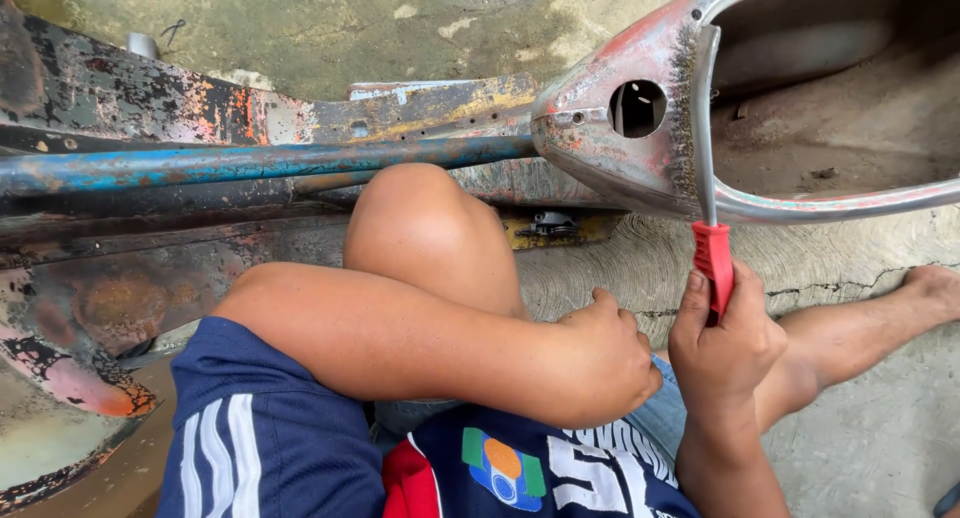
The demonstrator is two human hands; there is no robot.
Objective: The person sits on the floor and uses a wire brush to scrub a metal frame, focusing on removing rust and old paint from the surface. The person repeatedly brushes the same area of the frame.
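Clamped in the right hand (725, 343): red handle of a wire brush (706, 158), fingers wrapped round it, thumb laid along the near side. Left hand (600, 363) curled into a loose fist, holding nothing, resting against the bent knee (420, 228) with the forearm lying across the leg.

Head view, looking down:

- Wire brush standing almost straight up the picture, long axis near vertical with a slight lean. Handle end low, at the hand; bristle end high, pointing away from the body.
- Metal neck rising from the red grip and crossing the lower rim of a rusty, red-flecked metal shell (600, 128).
- Bristles pressed along the shell's curved edge, just right of a round hole (637, 108) in the nose of the shell.
- Hollow inside of the shell open to the right, dusty and grey.
- Blue painted bar (250, 163) running left from the shell's nose, over a corroded frame (110, 278).
- Outstretched bare leg and foot (935, 283) on cracked concrete floor (860, 428) at right.
- Navy shirt with white stripes (260, 438) at the bottom.
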